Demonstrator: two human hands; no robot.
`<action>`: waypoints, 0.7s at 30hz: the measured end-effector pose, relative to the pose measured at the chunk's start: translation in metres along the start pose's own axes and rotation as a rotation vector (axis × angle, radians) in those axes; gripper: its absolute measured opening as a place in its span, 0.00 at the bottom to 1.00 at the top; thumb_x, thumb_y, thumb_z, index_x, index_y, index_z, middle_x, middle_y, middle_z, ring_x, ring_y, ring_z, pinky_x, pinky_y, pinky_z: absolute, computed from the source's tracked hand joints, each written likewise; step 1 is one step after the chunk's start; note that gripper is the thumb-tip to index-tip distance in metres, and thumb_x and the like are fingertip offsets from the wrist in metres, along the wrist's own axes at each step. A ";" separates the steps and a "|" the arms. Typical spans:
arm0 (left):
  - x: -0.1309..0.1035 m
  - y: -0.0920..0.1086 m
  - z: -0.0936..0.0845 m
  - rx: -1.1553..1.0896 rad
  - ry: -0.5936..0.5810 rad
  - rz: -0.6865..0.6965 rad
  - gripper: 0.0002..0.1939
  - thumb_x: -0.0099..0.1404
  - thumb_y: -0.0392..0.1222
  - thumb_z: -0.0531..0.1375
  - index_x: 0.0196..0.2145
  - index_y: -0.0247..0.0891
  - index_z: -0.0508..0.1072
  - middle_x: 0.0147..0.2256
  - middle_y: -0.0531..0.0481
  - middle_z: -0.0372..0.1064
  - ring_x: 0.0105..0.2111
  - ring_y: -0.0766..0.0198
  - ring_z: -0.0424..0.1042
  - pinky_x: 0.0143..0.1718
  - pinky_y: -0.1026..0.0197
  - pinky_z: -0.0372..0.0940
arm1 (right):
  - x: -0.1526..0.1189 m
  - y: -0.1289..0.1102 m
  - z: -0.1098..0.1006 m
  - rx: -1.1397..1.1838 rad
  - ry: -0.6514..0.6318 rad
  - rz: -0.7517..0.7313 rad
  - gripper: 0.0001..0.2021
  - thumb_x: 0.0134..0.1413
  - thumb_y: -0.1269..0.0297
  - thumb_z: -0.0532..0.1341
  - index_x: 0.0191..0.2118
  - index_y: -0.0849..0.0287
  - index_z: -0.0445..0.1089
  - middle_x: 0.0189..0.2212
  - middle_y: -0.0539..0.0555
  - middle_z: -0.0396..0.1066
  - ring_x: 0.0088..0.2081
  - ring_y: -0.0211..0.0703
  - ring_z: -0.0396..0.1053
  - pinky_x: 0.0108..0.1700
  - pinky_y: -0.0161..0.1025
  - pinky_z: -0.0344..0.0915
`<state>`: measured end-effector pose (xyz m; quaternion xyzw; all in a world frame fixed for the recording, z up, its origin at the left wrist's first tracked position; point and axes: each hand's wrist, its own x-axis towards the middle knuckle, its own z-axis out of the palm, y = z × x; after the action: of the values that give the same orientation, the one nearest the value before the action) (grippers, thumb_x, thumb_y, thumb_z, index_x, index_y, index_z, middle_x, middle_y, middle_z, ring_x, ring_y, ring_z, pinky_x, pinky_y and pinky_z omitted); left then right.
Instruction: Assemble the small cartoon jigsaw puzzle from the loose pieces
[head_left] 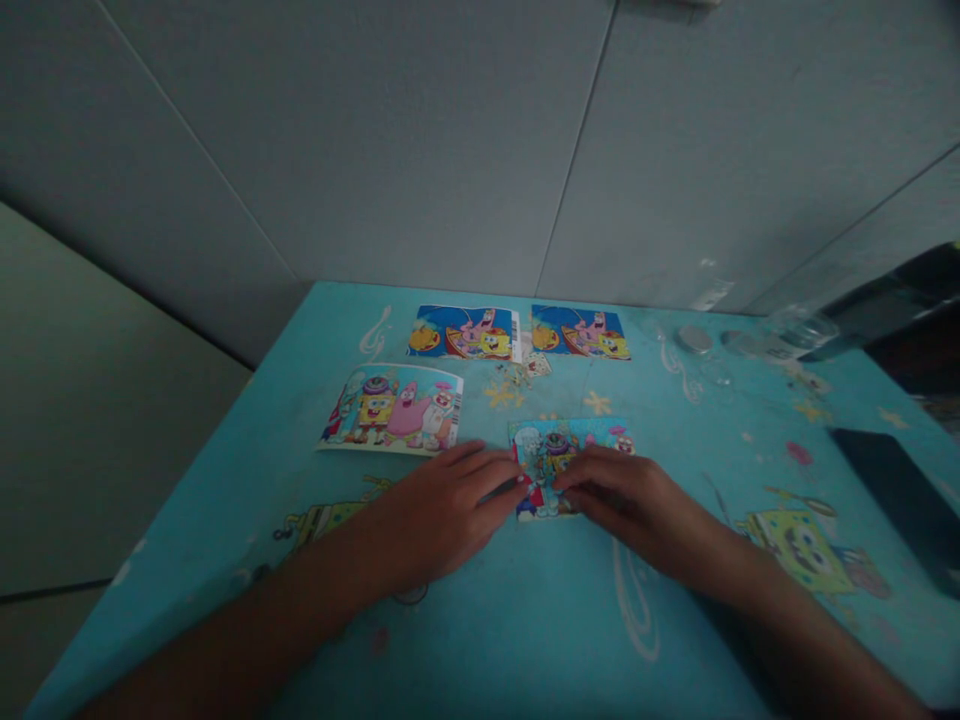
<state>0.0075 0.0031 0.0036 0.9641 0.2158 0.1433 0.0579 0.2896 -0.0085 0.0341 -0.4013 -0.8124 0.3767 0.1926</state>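
Observation:
A cartoon picture card (pixel 536 445) lies flat on the turquoise table between my hands. At its left edge is my left hand (pixel 469 495), with fingers bent and fingertips touching the edge. My right hand (pixel 619 485) rests over the card's right part, thumb and fingers drawn together at its surface; anything between them is too small to see. A similar card with a white barcode edge (pixel 405 410) sits to the upper left, slightly curved. Two blue cartoon cards, one left (pixel 465 333) and one right (pixel 581 332), lie near the wall.
Small loose pieces (pixel 517 373) are scattered below the blue cards. At the right are a round lid (pixel 694 340), a clear jar (pixel 799 330) and a dark flat object (pixel 896 495). The wall (pixel 450 150) borders the table's far edge (pixel 352 287).

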 end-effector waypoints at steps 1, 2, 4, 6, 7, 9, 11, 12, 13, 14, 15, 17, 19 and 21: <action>0.001 0.000 0.000 -0.001 -0.002 0.001 0.16 0.79 0.35 0.51 0.58 0.33 0.71 0.55 0.39 0.72 0.57 0.51 0.70 0.61 0.43 0.66 | 0.001 0.001 -0.001 -0.013 0.023 -0.004 0.09 0.71 0.69 0.59 0.48 0.52 0.76 0.43 0.52 0.77 0.43 0.41 0.75 0.48 0.38 0.70; 0.001 0.000 0.000 -0.002 0.000 0.001 0.16 0.79 0.35 0.51 0.58 0.33 0.72 0.55 0.39 0.72 0.57 0.51 0.70 0.61 0.43 0.67 | 0.002 0.003 -0.001 -0.032 0.043 -0.010 0.10 0.71 0.70 0.59 0.49 0.52 0.77 0.43 0.52 0.77 0.43 0.41 0.75 0.48 0.39 0.70; 0.002 0.000 0.000 -0.001 0.011 0.001 0.16 0.79 0.35 0.51 0.58 0.32 0.72 0.55 0.38 0.71 0.57 0.51 0.70 0.61 0.43 0.67 | 0.003 0.007 -0.001 -0.069 0.061 -0.031 0.11 0.70 0.71 0.58 0.49 0.52 0.78 0.44 0.53 0.76 0.44 0.42 0.75 0.49 0.39 0.71; 0.002 0.000 0.000 0.002 0.029 0.005 0.16 0.78 0.34 0.51 0.57 0.32 0.72 0.55 0.38 0.71 0.57 0.50 0.70 0.60 0.43 0.67 | 0.003 0.011 0.001 -0.101 0.061 -0.043 0.13 0.70 0.72 0.58 0.50 0.51 0.78 0.45 0.54 0.76 0.45 0.42 0.75 0.50 0.40 0.71; 0.002 0.000 0.000 0.002 0.035 0.005 0.16 0.78 0.34 0.51 0.57 0.32 0.72 0.55 0.38 0.71 0.57 0.50 0.70 0.60 0.43 0.67 | 0.003 0.013 0.001 -0.118 0.069 -0.046 0.14 0.70 0.73 0.58 0.52 0.51 0.77 0.46 0.54 0.75 0.46 0.43 0.75 0.50 0.40 0.71; 0.001 0.000 -0.001 0.000 0.035 0.000 0.15 0.78 0.34 0.51 0.57 0.33 0.73 0.54 0.39 0.71 0.56 0.50 0.70 0.60 0.44 0.68 | 0.003 0.015 0.003 -0.156 0.108 -0.037 0.17 0.69 0.74 0.58 0.55 0.51 0.76 0.49 0.56 0.74 0.49 0.44 0.74 0.52 0.41 0.71; 0.001 0.000 -0.001 -0.003 0.031 -0.008 0.15 0.78 0.35 0.52 0.57 0.33 0.73 0.55 0.39 0.71 0.57 0.50 0.70 0.60 0.44 0.67 | 0.003 0.016 0.002 -0.182 0.154 -0.011 0.18 0.68 0.74 0.58 0.57 0.51 0.75 0.50 0.56 0.73 0.48 0.44 0.74 0.52 0.41 0.72; 0.001 0.000 -0.001 -0.004 0.031 -0.009 0.15 0.78 0.35 0.52 0.57 0.33 0.72 0.55 0.39 0.71 0.57 0.50 0.70 0.60 0.44 0.67 | 0.002 0.016 0.001 -0.188 0.171 0.009 0.18 0.68 0.74 0.58 0.57 0.52 0.75 0.49 0.56 0.74 0.47 0.44 0.75 0.50 0.41 0.72; 0.001 0.000 0.000 -0.007 0.031 -0.006 0.15 0.78 0.35 0.52 0.58 0.33 0.72 0.55 0.39 0.71 0.57 0.51 0.69 0.61 0.44 0.67 | 0.002 0.016 0.000 -0.191 0.183 0.034 0.17 0.67 0.73 0.58 0.56 0.52 0.75 0.48 0.56 0.74 0.45 0.43 0.75 0.49 0.40 0.72; 0.000 0.000 0.000 -0.011 0.032 -0.004 0.15 0.78 0.35 0.53 0.58 0.33 0.72 0.55 0.39 0.71 0.57 0.50 0.69 0.61 0.44 0.67 | 0.002 0.016 -0.002 -0.191 0.192 0.060 0.16 0.67 0.73 0.59 0.54 0.52 0.76 0.46 0.55 0.74 0.43 0.42 0.75 0.47 0.40 0.72; 0.000 0.000 0.001 -0.015 0.030 -0.003 0.15 0.78 0.34 0.53 0.58 0.33 0.72 0.56 0.39 0.70 0.57 0.50 0.69 0.61 0.44 0.67 | 0.001 0.015 -0.004 -0.192 0.199 0.086 0.14 0.67 0.72 0.59 0.52 0.53 0.77 0.45 0.55 0.75 0.42 0.42 0.75 0.46 0.39 0.72; -0.001 -0.001 0.002 -0.022 0.021 -0.001 0.16 0.77 0.34 0.54 0.59 0.33 0.71 0.56 0.38 0.70 0.58 0.50 0.69 0.61 0.43 0.66 | 0.001 0.014 -0.007 -0.195 0.204 0.125 0.10 0.65 0.72 0.61 0.47 0.54 0.78 0.43 0.54 0.76 0.41 0.42 0.75 0.46 0.39 0.72; -0.002 -0.002 0.003 -0.022 0.017 0.000 0.16 0.77 0.34 0.55 0.59 0.32 0.71 0.57 0.38 0.70 0.58 0.50 0.69 0.62 0.42 0.66 | 0.001 0.012 -0.009 -0.198 0.201 0.151 0.08 0.64 0.71 0.62 0.42 0.55 0.78 0.41 0.54 0.76 0.41 0.43 0.75 0.45 0.39 0.71; -0.002 -0.002 0.003 -0.018 0.021 -0.004 0.17 0.76 0.33 0.55 0.60 0.32 0.71 0.57 0.38 0.70 0.59 0.49 0.69 0.61 0.42 0.66 | 0.001 0.010 -0.010 -0.205 0.193 0.164 0.06 0.64 0.71 0.62 0.39 0.56 0.77 0.39 0.54 0.76 0.39 0.43 0.75 0.43 0.39 0.70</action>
<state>0.0060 0.0041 0.0000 0.9616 0.2169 0.1552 0.0646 0.2999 0.0008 0.0331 -0.5180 -0.7889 0.2657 0.1964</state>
